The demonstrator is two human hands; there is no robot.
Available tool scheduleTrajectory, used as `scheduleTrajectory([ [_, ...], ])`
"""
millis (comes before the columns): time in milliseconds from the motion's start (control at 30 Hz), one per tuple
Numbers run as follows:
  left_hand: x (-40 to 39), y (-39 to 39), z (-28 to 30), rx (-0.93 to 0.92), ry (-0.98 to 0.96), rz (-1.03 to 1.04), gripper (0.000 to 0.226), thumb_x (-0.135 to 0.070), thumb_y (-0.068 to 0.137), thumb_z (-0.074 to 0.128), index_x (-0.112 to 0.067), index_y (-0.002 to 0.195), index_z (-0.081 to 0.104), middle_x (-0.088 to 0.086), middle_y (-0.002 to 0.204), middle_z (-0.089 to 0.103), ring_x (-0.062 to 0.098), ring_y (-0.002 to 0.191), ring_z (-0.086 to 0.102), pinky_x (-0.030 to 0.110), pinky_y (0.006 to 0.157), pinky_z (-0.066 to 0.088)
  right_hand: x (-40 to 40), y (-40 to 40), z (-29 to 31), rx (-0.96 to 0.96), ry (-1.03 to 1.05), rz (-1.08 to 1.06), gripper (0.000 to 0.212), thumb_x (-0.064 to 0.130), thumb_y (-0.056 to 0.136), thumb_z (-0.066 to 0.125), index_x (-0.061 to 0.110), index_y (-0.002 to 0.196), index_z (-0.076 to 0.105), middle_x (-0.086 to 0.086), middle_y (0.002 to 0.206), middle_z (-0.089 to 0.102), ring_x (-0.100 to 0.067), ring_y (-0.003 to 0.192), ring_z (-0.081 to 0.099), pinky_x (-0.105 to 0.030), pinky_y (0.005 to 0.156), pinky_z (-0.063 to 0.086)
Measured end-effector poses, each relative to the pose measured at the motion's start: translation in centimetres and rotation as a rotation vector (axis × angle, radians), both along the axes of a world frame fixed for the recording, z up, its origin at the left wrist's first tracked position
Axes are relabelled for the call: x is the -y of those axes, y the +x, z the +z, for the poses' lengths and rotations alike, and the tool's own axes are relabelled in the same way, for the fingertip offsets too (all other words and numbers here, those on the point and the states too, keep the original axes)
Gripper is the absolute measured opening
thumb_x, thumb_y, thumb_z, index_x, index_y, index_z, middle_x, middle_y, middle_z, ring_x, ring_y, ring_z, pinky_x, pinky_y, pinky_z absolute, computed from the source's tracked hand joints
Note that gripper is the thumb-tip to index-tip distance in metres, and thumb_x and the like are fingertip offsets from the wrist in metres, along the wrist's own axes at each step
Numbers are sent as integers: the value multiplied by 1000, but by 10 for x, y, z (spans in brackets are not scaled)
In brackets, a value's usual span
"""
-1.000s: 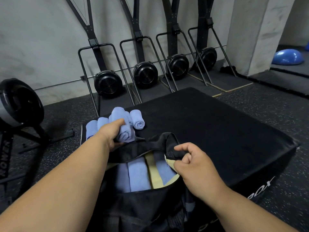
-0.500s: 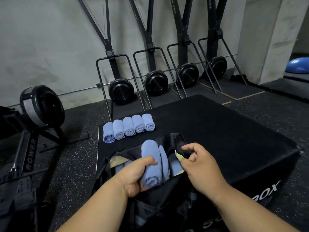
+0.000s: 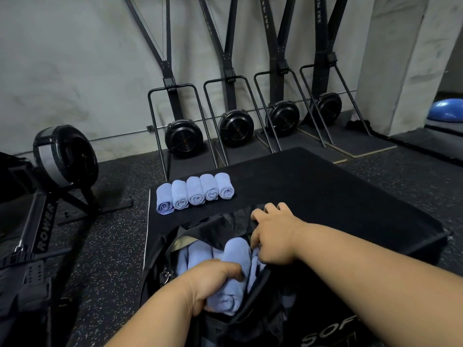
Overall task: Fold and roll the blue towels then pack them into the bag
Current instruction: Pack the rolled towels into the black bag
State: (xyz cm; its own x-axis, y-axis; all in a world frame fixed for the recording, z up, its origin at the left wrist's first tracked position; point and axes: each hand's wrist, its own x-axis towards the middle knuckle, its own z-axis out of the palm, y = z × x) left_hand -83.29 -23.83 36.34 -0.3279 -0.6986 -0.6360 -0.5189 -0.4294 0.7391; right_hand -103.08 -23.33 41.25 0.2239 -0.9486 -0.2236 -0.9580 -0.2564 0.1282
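Observation:
A black bag (image 3: 215,229) lies open at the near edge of a black soft box (image 3: 325,196). Several rolled blue towels (image 3: 193,256) lie side by side inside it. My left hand (image 3: 213,281) grips one rolled blue towel (image 3: 233,271) and holds it inside the bag's mouth, on top of the others. My right hand (image 3: 273,236) pinches the bag's far right rim and holds it back. A row of several more rolled blue towels (image 3: 195,192) rests on the box beyond the bag, ends facing me.
A rowing machine (image 3: 50,171) stands on the speckled floor to the left. Several black ski machines (image 3: 233,126) line the back wall. A concrete pillar (image 3: 406,58) and a blue half ball (image 3: 446,111) are at the right.
My left hand lifted a rolled towel from the row on the box, carried it toward me and lowered it into the bag. My right hand stayed on the bag's rim, pulling it wider.

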Motion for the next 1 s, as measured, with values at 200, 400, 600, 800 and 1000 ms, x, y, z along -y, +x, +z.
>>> scheduleTrajectory([
  [200, 3, -5, 1, -130, 18, 96, 43, -26, 65, 75, -9, 104, 74, 17, 89, 78, 27, 67, 70, 32, 68, 58, 14, 10, 0, -308, -64, -149, 67, 59, 92, 43, 20, 145, 57, -15, 167, 17, -39, 143, 23, -59, 119, 9],
  [400, 13, -30, 6, -238, 80, 213, 26, -15, 85, 67, 0, 105, 68, 20, 80, 72, 26, 51, 65, 26, 53, 51, 16, -2, -4, -230, -96, -186, 58, 50, 89, 58, 29, 143, 50, -11, 159, 24, -35, 133, 32, -53, 114, 21],
  [600, 19, -33, -1, -230, -3, 269, 32, -12, 87, 64, -9, 119, 61, 19, 82, 75, 30, 57, 69, 30, 52, 53, 12, -12, -10, -210, -4, -164, 82, 33, 84, 64, 40, 158, 30, -13, 162, 21, -39, 140, 26, -55, 120, 17],
  [800, 22, -14, 7, -69, -343, 218, 73, -21, 84, 69, -45, 145, 36, -3, 102, 74, 15, 89, 72, 26, 71, 54, 23, -6, -22, -296, 42, -58, 81, 33, 89, 61, 47, 161, 26, -14, 171, -20, -47, 156, -12, -67, 123, -7],
  [1000, 24, -7, 3, -42, -329, 188, 62, -14, 89, 65, -42, 142, 50, -6, 100, 76, 13, 93, 72, 29, 82, 59, 33, 5, -37, -322, 21, 157, 68, 39, 92, 59, 51, 155, 36, -9, 169, -30, -46, 155, -21, -69, 120, -14],
])
